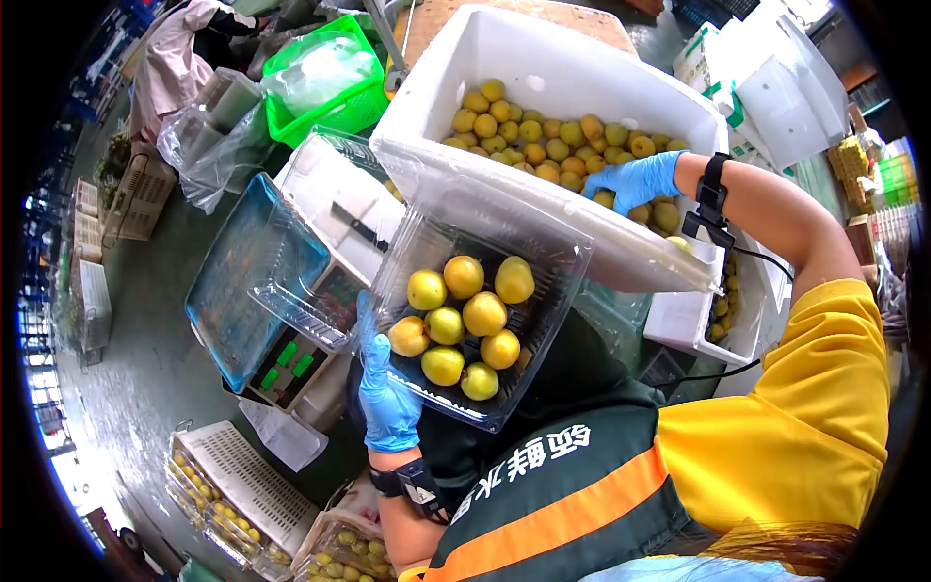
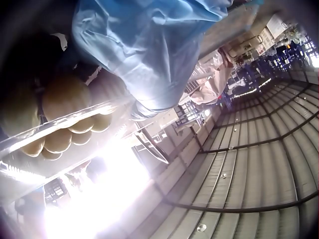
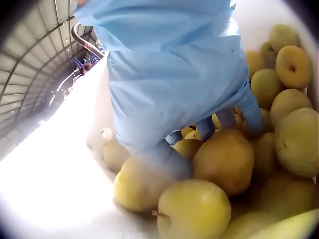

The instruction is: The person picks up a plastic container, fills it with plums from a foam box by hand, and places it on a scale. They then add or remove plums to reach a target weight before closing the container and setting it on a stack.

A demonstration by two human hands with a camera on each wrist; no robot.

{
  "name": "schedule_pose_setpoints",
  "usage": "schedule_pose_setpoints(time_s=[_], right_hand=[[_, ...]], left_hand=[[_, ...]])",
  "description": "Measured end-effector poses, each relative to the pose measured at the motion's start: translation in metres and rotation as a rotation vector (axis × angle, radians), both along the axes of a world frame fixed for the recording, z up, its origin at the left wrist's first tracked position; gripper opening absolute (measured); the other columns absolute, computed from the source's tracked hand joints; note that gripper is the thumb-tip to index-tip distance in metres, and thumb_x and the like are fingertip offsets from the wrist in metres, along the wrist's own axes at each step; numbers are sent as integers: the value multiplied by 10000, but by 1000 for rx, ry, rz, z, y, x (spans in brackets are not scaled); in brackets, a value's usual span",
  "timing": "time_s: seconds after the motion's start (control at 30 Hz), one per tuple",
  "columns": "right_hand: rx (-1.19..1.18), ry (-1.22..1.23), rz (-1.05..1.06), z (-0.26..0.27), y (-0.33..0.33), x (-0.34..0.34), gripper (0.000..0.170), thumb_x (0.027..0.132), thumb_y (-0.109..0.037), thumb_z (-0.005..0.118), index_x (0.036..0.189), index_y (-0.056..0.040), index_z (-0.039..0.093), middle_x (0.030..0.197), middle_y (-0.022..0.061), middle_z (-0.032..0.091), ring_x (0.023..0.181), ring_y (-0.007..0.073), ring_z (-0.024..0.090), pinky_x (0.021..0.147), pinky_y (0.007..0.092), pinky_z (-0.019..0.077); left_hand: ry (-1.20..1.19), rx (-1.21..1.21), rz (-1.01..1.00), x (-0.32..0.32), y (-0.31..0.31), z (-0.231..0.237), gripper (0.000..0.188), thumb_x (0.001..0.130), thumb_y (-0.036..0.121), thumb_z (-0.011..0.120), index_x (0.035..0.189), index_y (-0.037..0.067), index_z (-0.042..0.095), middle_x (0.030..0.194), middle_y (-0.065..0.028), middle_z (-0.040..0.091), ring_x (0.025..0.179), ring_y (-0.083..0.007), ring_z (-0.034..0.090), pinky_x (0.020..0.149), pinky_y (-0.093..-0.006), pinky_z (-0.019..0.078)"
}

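Note:
My gloved left hand (image 1: 388,403) grips the near left edge of a clear plastic container (image 1: 456,405), thumb along its side. Several yellow-green round fruits (image 1: 484,314) lie inside it, spaced apart. In the left wrist view, the blue glove (image 2: 144,50) is beside the container's fruits (image 2: 65,102). My gloved right hand (image 1: 635,181) reaches into a large white foam box (image 1: 572,73) of similar fruits. The right wrist view shows this hand (image 3: 174,84) with fingers spread and pointing down among the fruits (image 3: 224,162); some fingertips are hidden between them.
The container's clear lid (image 1: 305,276) leans over a scale (image 1: 281,373) at the left. Behind it are a green basket (image 1: 335,82) and plastic bags. A smaller foam box (image 1: 674,325) stands at the right, crates of fruit (image 1: 242,475) at lower left. Another person's pink sleeve (image 1: 170,68) shows upper left.

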State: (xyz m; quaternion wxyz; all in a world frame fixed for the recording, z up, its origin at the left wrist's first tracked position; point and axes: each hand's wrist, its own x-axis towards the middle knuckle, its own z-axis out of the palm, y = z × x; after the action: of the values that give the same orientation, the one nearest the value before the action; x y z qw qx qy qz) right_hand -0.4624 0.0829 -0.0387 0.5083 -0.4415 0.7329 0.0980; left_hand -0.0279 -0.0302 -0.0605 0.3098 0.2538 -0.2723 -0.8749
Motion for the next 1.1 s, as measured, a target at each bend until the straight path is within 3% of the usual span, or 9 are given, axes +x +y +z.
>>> schedule_pose_setpoints(time_s=[0.2, 0.4, 0.5, 0.63, 0.83, 0.87, 0.9, 0.97, 1.1], right_hand=[[135, 169, -13, 20, -3, -3, 836, 704, -380, 798, 1413, -69, 480, 1343, 177, 548, 1240, 327, 523, 1031, 418, 426], [-93, -38, -386, 35, 25, -9, 747, 747, -386, 796, 1378, -89, 527, 1231, 120, 592, 1065, 236, 575, 846, 354, 517], [-312, -230, -769, 36, 39, -25, 630, 793, -376, 765, 1322, -94, 572, 1192, 89, 615, 1033, 189, 582, 773, 331, 530], [-535, -989, -1105, 63, 41, -10, 545, 871, -454, 686, 1246, -77, 565, 1128, 113, 677, 998, 204, 675, 621, 314, 578], [-552, -1236, -947, 98, 26, 65, 624, 881, -515, 646, 1233, -8, 548, 1077, 146, 676, 925, 234, 701, 571, 305, 614], [-542, -1206, -816, 96, 22, 68, 654, 879, -532, 634, 1240, 5, 540, 1056, 150, 676, 923, 225, 701, 597, 284, 615], [-482, -1199, -845, 104, 20, 80, 603, 886, -484, 641, 1244, -10, 537, 986, 130, 670, 850, 194, 694, 581, 243, 574], [-472, -1000, -726, 110, 7, 100, 528, 897, -414, 646, 1261, -49, 532, 962, 99, 652, 777, 157, 661, 575, 218, 515], [-629, -545, -307, 113, -14, 117, 544, 927, -323, 643, 1395, -96, 486, 1221, 110, 608, 1109, 179, 586, 732, 306, 562]], left_hand=[[12, 29, -26, 5, -2, -6, 702, 1001, 309, 531, 1588, 129, 191, 1556, -134, 310, 1384, -307, 386, 1173, -453, 293], [-17, 19, -21, 4, -2, -9, 722, 986, 319, 546, 1586, 125, 194, 1561, -142, 296, 1389, -319, 383, 1172, -464, 293], [-37, -51, -24, 2, -2, -4, 729, 983, 321, 548, 1585, 122, 188, 1562, -147, 293, 1394, -329, 378, 1172, -475, 290], [42, -47, -32, 0, -1, -7, 726, 998, 338, 526, 1592, 140, 159, 1580, -161, 278, 1407, -334, 357, 1174, -489, 278], [112, 70, -47, 5, -4, -20, 680, 1012, 285, 510, 1587, 141, 177, 1558, -156, 316, 1392, -323, 376, 1172, -478, 287], [124, 66, -42, 7, -4, -20, 673, 1012, 271, 512, 1585, 140, 185, 1553, -157, 323, 1388, -323, 380, 1171, -477, 289], [41, 31, 25, 3, 0, -16, 583, 1003, 319, 537, 1489, 55, 354, 1389, -185, 515, 1257, -335, 521, 1099, -488, 405], [6, 11, 23, 3, 0, -12, 580, 1004, 321, 530, 1490, 57, 356, 1389, -181, 517, 1255, -328, 524, 1103, -477, 401], [12, 1, 7, 1, 1, -9, 565, 1010, 322, 515, 1471, 26, 379, 1392, -181, 520, 1265, -328, 519, 1110, -476, 393]])
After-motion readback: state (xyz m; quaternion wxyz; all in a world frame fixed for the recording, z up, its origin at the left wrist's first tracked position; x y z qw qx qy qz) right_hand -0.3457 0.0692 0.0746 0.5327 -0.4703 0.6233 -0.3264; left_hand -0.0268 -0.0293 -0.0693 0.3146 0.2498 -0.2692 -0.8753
